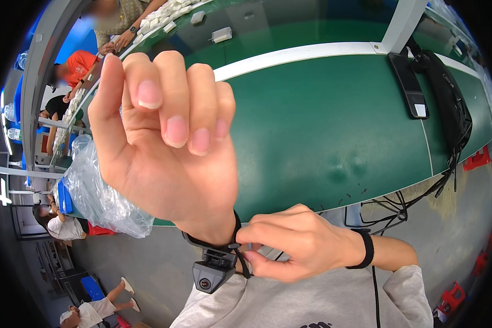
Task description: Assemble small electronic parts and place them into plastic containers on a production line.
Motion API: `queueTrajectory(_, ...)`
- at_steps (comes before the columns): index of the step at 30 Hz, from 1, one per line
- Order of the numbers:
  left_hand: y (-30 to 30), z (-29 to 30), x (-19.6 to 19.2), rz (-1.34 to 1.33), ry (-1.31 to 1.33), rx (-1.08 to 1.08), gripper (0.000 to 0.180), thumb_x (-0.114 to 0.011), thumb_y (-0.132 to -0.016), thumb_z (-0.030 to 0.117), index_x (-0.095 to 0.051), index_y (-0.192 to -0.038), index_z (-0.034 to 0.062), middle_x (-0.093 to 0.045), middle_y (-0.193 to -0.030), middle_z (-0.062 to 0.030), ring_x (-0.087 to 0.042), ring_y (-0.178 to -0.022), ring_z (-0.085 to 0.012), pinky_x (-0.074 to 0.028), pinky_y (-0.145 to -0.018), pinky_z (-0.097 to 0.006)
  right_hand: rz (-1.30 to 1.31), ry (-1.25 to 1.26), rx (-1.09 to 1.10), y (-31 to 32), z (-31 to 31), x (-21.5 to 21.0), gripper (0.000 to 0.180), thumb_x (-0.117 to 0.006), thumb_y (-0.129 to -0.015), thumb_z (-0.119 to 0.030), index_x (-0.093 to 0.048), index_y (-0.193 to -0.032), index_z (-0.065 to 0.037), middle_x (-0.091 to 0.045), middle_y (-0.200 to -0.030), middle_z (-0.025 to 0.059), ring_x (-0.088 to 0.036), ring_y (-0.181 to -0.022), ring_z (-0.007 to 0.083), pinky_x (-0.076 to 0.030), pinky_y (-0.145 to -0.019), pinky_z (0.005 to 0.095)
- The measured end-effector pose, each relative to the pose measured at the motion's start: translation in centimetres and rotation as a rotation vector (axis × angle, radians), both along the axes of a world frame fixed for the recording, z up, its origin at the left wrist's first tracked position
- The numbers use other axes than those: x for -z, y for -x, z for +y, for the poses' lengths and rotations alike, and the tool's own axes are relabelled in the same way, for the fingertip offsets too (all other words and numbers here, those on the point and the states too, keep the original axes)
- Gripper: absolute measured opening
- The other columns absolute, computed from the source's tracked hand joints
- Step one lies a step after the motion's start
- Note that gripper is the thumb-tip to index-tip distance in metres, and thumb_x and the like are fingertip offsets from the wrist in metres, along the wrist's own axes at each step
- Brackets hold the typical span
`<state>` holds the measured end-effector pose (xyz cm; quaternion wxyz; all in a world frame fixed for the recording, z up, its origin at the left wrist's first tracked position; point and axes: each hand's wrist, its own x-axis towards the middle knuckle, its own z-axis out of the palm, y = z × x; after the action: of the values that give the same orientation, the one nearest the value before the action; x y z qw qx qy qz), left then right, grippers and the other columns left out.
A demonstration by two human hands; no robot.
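Note:
My left hand (167, 126) is raised large in the foreground, palm toward me, fingers loosely curled and nothing in the palm. Around its wrist goes a black strap (236, 227) that carries a small black camera (212, 271) with a round lens. My right hand (295, 243) reaches across to that wrist, its thumb and fingers pinching the strap's edge beside the camera. Another black band (364, 249) circles my right wrist. The fingertips partly hide the piece of strap they hold.
Behind the hands lies a green tabletop (311, 131). Clear plastic bags (109, 191) sit at its left. A black phone-like device (409, 87) and a black pouch (448, 104) lie at the right, with black cables (393, 210) below. Several people work along the far left.

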<state>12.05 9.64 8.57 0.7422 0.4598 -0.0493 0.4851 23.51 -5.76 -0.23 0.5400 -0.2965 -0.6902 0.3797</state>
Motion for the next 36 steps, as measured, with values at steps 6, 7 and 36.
queueTrajectory(6, 0.2, 0.2, 0.0, -0.011, 0.029, 0.011, 0.041, -0.037, -0.116, 0.031, -0.054, -0.086, 0.0101, -0.050, -0.069, -0.0024, -0.045, -0.061, -0.0162, -0.039, -0.065, -0.034, 0.058, 0.105, -0.068, -0.1, -0.2, -0.5, 0.047, -0.091, -0.080, -0.010, -0.063, -0.115, 0.004, -0.071, -0.093, 0.0109, -0.073, -0.074, 0.0216, -0.060, -0.067, 0.0302)
queueTrajectory(7, 0.0, 0.2, 0.1, -0.012, 0.031, 0.015, 0.041, -0.037, -0.116, 0.031, -0.054, -0.086, 0.0101, -0.050, -0.069, -0.0024, -0.045, -0.061, -0.0162, -0.039, -0.065, -0.034, 0.090, 0.132, -0.066, 0.0, -0.3, -0.2, 0.050, -0.093, -0.079, -0.012, -0.062, -0.115, 0.003, -0.071, -0.094, 0.0107, -0.074, -0.075, 0.0211, -0.062, -0.070, 0.0297)
queueTrajectory(36, -0.1, 0.9, 1.4, -0.142, 0.225, 0.047, 0.043, -0.035, -0.117, 0.032, -0.055, -0.086, 0.0098, -0.048, -0.067, -0.0014, -0.044, -0.057, -0.0162, -0.039, -0.060, -0.034, 0.286, 0.359, -0.126, 0.5, -0.1, 0.0, 0.049, -0.090, -0.084, -0.010, -0.061, -0.121, 0.000, -0.072, -0.098, 0.0085, -0.072, -0.088, 0.0180, -0.061, -0.073, 0.0312)
